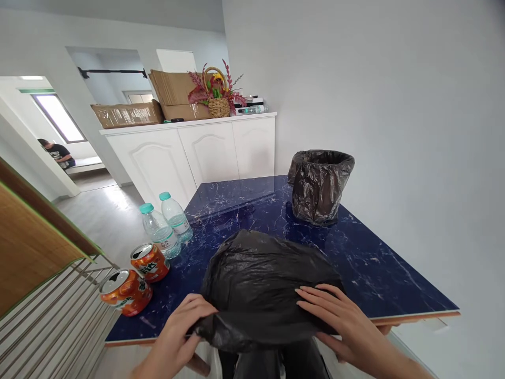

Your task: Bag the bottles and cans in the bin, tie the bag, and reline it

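At the table's [379, 268] six o'clock, the closed fingers of the left hand [186, 321] pinch the black bag's [264, 273] seven-o'clock corner while the right hand [342, 315] lays extended fingers across its four-o'clock side, seemingly keeping it flat.

Blue tabletop [236, 210] under the black bag [260, 263] — hidden from me. Bag-covered container [319, 195]: inner bottom hidden by its near wall. Forearms [394, 360]: cut off below. Distant seated person [59, 153] — hands too small to make out.
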`<state>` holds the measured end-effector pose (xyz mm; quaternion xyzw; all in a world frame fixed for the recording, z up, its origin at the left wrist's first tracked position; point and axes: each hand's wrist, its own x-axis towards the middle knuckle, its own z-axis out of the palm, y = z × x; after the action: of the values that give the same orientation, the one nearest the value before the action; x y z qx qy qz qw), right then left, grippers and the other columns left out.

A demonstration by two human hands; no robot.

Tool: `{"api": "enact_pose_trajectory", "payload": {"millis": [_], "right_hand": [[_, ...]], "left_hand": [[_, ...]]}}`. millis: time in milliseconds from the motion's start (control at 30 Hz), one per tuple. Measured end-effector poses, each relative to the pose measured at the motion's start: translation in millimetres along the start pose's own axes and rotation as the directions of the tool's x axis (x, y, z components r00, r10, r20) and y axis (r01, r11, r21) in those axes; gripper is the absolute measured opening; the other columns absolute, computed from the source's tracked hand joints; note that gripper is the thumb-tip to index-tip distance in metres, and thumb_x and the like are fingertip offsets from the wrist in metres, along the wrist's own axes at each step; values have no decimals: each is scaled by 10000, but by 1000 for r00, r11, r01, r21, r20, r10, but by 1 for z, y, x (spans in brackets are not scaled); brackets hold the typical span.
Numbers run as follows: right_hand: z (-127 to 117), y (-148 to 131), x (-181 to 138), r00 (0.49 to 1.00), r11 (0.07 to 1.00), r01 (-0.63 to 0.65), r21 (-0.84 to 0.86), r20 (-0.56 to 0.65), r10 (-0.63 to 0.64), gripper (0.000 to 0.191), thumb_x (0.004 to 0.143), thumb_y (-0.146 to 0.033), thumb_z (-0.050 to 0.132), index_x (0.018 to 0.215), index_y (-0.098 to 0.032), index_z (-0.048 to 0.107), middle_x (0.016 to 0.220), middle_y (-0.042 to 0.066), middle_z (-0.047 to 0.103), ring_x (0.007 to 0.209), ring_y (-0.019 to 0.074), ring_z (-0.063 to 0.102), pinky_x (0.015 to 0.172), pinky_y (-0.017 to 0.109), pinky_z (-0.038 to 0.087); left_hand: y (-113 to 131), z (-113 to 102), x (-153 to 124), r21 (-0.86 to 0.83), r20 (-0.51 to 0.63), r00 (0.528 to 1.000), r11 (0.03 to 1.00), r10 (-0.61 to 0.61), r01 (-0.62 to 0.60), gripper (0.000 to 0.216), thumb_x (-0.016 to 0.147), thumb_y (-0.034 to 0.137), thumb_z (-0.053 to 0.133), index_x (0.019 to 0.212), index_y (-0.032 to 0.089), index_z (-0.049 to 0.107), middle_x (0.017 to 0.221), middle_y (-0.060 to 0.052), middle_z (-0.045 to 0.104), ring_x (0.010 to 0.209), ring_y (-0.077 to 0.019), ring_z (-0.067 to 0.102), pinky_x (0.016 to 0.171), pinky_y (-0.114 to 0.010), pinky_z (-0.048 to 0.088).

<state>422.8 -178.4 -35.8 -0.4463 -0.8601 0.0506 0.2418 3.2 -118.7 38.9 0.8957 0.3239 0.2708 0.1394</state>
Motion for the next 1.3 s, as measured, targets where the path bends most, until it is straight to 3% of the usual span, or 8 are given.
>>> {"api": "enact_pose_trajectory", "payload": {"millis": [133,267,400,533,667,767,900,1300], "right_hand": [[-12,3,16,955,936,-274,222,-56,293,341,1115,-393,454,1244,-306,758,1147,65,823,1020,271,771,849,387,601],[-27,16,49,847,755,-506,416,78,525,461,1073,-556,434,1013,-249,773,973,68,815,893,308,753,770,374,566],[-26,39,76,841,708,-527,470,172,513,450,1011,-552,468,968,-223,772,1088,79,815,1043,337,742,923,426,555],[-19,48,83,823,702,-559,441,196,533,380,993,-466,485,1049,-211,761,1138,99,808,1070,321,747,938,430,563],[-20,15,78,788,759,-595,262,5,616,438,1029,-426,489,1351,-187,664,1301,157,757,1178,362,718,1013,521,538],[-17,-23,80,876,910,-414,-18,-280,393,520,1090,-383,451,1580,-216,497,1601,152,562,1458,374,541,1155,584,453],[4,-39,95,967,975,-124,-182,-241,78,628,1117,-339,437,1715,-216,287,1754,109,332,1631,339,292,1318,600,272],[24,39,90,964,963,-256,-80,49,260,642,1138,-585,328,1716,-312,266,1782,15,246,1655,251,225,1358,536,242]], "left_hand": [[16,-8,44,-156,-23,941,931,-337,330,375,1036,317,434,1086,183,780,839,-45,778,763,-214,741,688,-268,587],[11,-21,95,94,-73,919,914,-388,394,458,1049,368,414,1374,180,676,931,-65,806,840,-280,773,791,-375,608],[19,-12,128,487,-233,965,845,-118,221,577,1044,258,441,1604,119,444,1540,-210,603,1431,-385,567,1154,-578,471],[34,33,134,545,84,971,806,223,-232,553,1102,240,421,1652,191,391,1724,-100,414,1628,-279,310,1307,-475,330],[20,79,138,560,191,966,789,175,-254,609,1125,480,425,1656,185,396,1747,-99,367,1635,-348,279,1320,-555,292],[2,97,147,549,182,977,813,112,-195,632,1140,495,352,1691,187,327,1765,-98,317,1649,-361,226,1330,-609,235],[-14,108,158,476,196,975,860,100,-184,645,1151,473,288,1735,216,190,1773,-97,284,1665,-348,155,1348,-627,151],[-96,63,130,314,292,954,949,-71,-25,618,1147,529,312,1724,336,205,1790,-12,226,1670,-281,149,1351,-527,203]]}}
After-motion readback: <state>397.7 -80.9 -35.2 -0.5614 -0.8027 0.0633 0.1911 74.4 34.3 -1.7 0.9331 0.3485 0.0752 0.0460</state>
